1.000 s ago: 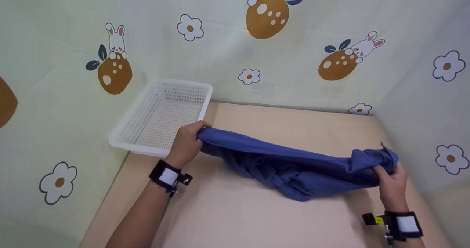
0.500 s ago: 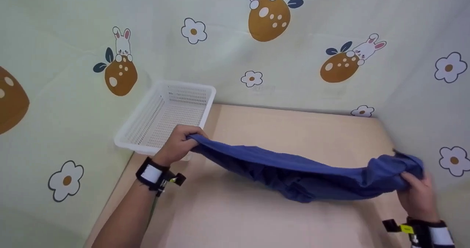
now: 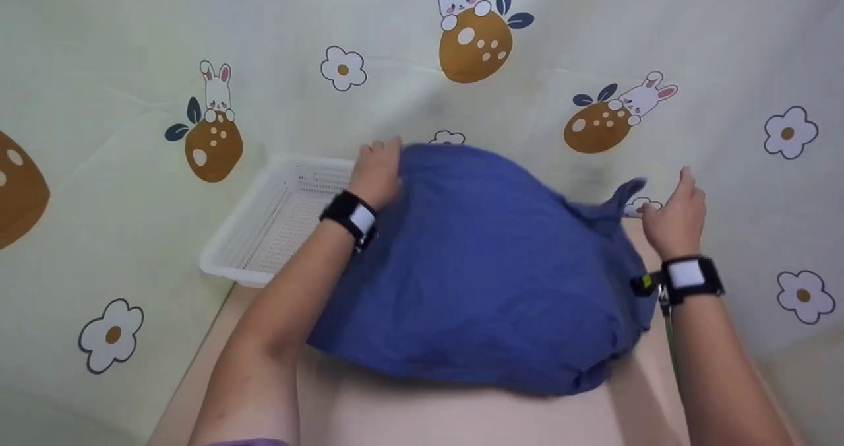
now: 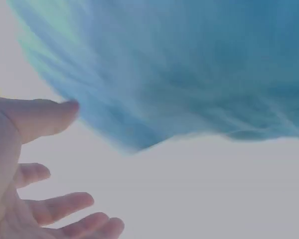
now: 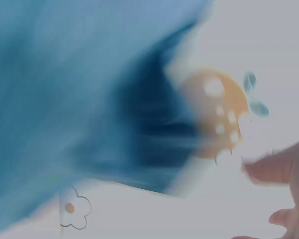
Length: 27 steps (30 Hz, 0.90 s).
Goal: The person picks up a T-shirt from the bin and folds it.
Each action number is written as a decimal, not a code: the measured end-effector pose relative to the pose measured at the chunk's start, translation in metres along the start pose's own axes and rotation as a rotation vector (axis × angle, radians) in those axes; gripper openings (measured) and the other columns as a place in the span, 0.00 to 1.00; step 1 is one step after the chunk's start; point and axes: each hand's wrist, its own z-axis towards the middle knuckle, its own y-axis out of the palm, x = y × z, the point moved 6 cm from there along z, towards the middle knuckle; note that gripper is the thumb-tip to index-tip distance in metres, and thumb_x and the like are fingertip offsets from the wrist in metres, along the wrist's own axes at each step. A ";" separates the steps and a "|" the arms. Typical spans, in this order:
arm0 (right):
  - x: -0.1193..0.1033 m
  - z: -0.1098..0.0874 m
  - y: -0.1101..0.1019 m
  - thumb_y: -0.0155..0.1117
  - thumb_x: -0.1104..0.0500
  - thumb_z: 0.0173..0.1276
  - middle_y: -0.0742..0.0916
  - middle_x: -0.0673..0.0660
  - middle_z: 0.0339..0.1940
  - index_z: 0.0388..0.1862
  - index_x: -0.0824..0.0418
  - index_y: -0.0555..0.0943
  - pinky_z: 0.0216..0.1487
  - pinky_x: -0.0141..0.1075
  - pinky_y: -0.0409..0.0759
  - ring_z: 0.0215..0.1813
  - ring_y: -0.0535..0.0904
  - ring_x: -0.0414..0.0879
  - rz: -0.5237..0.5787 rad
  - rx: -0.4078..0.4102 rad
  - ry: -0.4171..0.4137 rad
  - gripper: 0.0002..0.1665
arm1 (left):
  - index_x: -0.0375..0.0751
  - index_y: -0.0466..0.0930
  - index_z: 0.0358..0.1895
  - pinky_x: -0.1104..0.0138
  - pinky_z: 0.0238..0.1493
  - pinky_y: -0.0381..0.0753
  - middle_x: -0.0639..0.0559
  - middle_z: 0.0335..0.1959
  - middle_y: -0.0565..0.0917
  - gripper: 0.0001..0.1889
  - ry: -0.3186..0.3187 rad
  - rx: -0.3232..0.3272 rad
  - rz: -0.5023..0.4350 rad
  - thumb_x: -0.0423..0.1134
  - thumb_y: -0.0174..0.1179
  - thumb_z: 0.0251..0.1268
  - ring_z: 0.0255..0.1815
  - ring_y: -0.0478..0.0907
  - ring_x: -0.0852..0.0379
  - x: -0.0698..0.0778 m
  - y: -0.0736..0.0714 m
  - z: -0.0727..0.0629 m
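Note:
A large blue cloth [image 3: 488, 268] billows in the air over the table, spread wide, with a narrow twisted end rising at its right. Close at its upper left edge is my left hand [image 3: 377, 175]; the left wrist view shows the thumb [image 4: 55, 117] overlapping the cloth's edge, with the other fingers spread apart below. My right hand [image 3: 679, 218] is raised just right of the twisted end. Its thumb and fingers [image 5: 271, 167] stand apart with nothing between them, and the blurred cloth [image 5: 65, 99] hangs off to the left in the right wrist view.
A white perforated plastic basket [image 3: 217, 261] stands at the table's back left, partly covered by the left arm. Beneath the cloth is the pale table [image 3: 461, 416]. A light curtain [image 3: 277, 90] printed with rabbits and flowers surrounds the table.
Both hands gripped the sagging, bunched cloth earlier. They have moved up and inward and let go of it. The cloth has opened out into a broad sheet.

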 end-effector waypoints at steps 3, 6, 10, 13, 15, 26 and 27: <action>0.011 -0.049 0.028 0.54 0.71 0.71 0.69 0.85 0.72 0.83 0.72 0.58 0.71 0.71 0.66 0.70 0.67 0.80 -0.052 -0.003 -0.100 0.41 | 0.33 0.70 0.75 0.43 0.66 0.80 0.29 0.64 0.78 0.27 0.115 -0.118 0.023 0.34 0.58 0.76 0.65 0.75 0.31 0.027 0.048 -0.043; 0.018 -0.095 0.049 0.56 0.72 0.71 0.75 0.83 0.65 0.73 0.76 0.71 0.63 0.72 0.72 0.64 0.74 0.79 -0.101 -0.095 -0.195 0.31 | 0.34 0.75 0.71 0.45 0.70 0.78 0.31 0.64 0.79 0.24 0.215 -0.275 -0.009 0.40 0.60 0.77 0.67 0.77 0.34 0.044 0.085 -0.095; 0.028 -0.137 0.055 0.62 0.66 0.73 0.85 0.79 0.54 0.60 0.76 0.81 0.54 0.68 0.79 0.55 0.82 0.75 -0.171 -0.181 -0.232 0.20 | 0.36 0.72 0.76 0.45 0.80 0.68 0.30 0.74 0.74 0.36 0.228 -0.468 -0.046 0.54 0.66 0.74 0.78 0.69 0.31 0.041 0.116 -0.151; 0.041 -0.145 0.058 0.62 0.62 0.75 0.87 0.79 0.51 0.58 0.78 0.81 0.51 0.66 0.81 0.50 0.85 0.73 -0.215 -0.268 -0.199 0.21 | 0.40 0.69 0.79 0.40 0.82 0.61 0.31 0.81 0.66 0.43 0.163 -0.518 -0.056 0.62 0.68 0.69 0.83 0.58 0.26 0.027 0.122 -0.168; 0.052 -0.144 0.064 0.60 0.58 0.78 0.85 0.81 0.54 0.60 0.80 0.80 0.53 0.67 0.80 0.53 0.84 0.75 -0.237 -0.351 -0.175 0.25 | 0.43 0.68 0.81 0.34 0.81 0.58 0.32 0.84 0.61 0.47 0.115 -0.541 -0.068 0.65 0.70 0.65 0.85 0.52 0.24 0.017 0.121 -0.172; 0.090 -0.106 0.103 0.60 0.44 0.80 0.67 0.86 0.75 0.75 0.75 0.70 0.73 0.74 0.65 0.75 0.64 0.84 -0.222 -0.599 -0.190 0.40 | 0.50 0.63 0.84 0.21 0.74 0.54 0.31 0.87 0.52 0.58 0.034 -0.620 -0.076 0.68 0.78 0.51 0.85 0.43 0.18 -0.001 0.116 -0.169; 0.094 -0.100 0.103 0.60 0.44 0.80 0.66 0.85 0.77 0.77 0.73 0.69 0.74 0.74 0.64 0.76 0.63 0.84 -0.188 -0.607 -0.176 0.41 | 0.50 0.63 0.84 0.20 0.73 0.54 0.31 0.87 0.52 0.58 0.032 -0.623 -0.070 0.68 0.78 0.51 0.84 0.43 0.17 0.001 0.117 -0.168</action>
